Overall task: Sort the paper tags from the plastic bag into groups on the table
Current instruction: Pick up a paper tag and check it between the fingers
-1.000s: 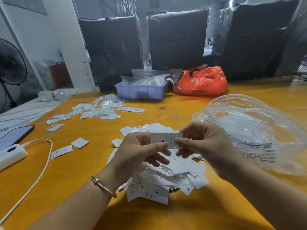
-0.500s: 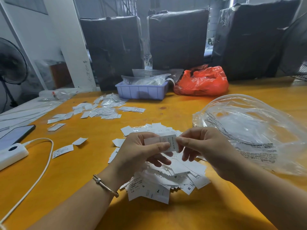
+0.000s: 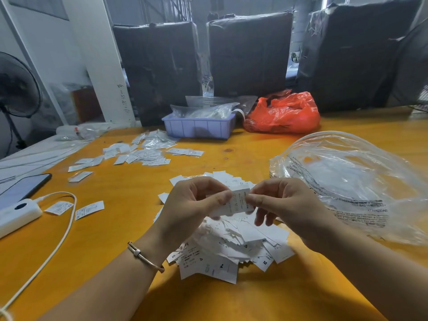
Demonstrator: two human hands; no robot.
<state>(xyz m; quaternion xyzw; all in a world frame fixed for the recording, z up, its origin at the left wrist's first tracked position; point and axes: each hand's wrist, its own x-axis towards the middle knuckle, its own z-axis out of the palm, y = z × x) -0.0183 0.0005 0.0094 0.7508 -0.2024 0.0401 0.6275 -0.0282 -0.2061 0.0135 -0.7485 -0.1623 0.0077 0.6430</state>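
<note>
While we read its print to judge its group, our left hand (image 3: pixel 194 205) and right hand (image 3: pixel 284 202) each pinch an end of one small white paper tag (image 3: pixel 239 202) above the unsorted white pile (image 3: pixel 231 249), the crumpled clear plastic bag (image 3: pixel 352 181) at three o'clock.

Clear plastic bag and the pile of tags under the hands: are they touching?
Cannot tell. In the head view the right hand and forearm cover the strip between the clear plastic bag and the pile of tags.
</note>
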